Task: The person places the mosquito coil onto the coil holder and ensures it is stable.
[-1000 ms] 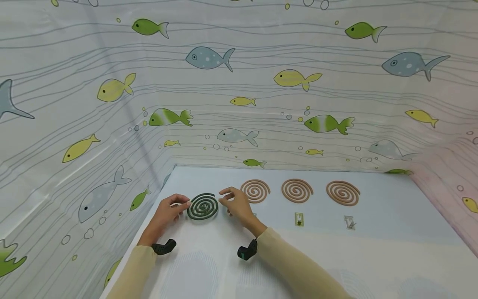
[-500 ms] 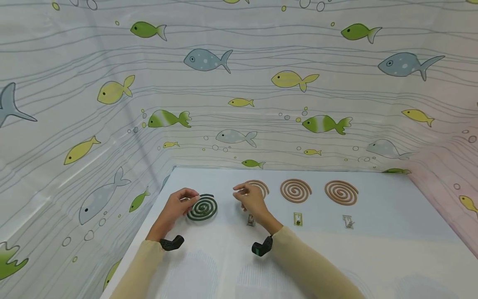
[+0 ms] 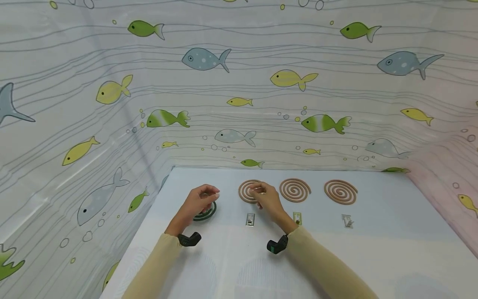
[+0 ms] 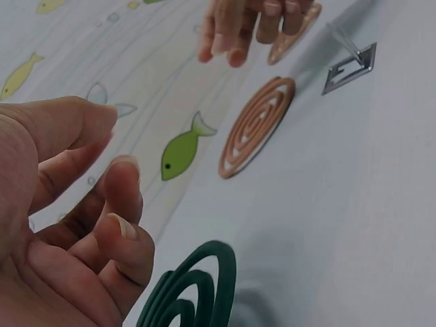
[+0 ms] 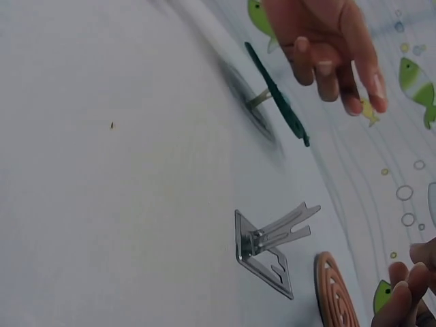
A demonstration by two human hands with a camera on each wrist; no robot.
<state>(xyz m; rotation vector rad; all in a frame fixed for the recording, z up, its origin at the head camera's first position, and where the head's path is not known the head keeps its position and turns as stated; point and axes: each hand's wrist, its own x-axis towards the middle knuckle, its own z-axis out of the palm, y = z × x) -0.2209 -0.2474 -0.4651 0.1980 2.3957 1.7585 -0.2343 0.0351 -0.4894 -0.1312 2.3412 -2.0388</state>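
A dark green spiral coil (image 3: 204, 214) sits raised on a small stand at the left of the pale table (image 3: 392, 249); the right wrist view shows the green coil (image 5: 276, 92) edge-on. My left hand (image 3: 213, 194) hovers just above it, fingers loosely curled round nothing (image 4: 116, 146). My right hand (image 3: 257, 192) hangs over the right edge of the nearest brown coil (image 3: 246, 191), fingers pointing down, holding nothing. That brown coil (image 4: 257, 126) lies flat. A bare metal stand (image 3: 250, 219) lies in front of it, also seen as a stand (image 5: 266, 245) in the right wrist view.
Two more brown coils (image 3: 295, 189) (image 3: 340, 191) lie in a row to the right, each with a metal stand (image 3: 297, 217) (image 3: 347, 221) in front. A fish-patterned curtain (image 3: 239, 83) walls the table at the back and both sides.
Both hands have let go of the green coil. The left hand rose over it; the right hand moved right to the first brown coil, uncovering the stand in front.
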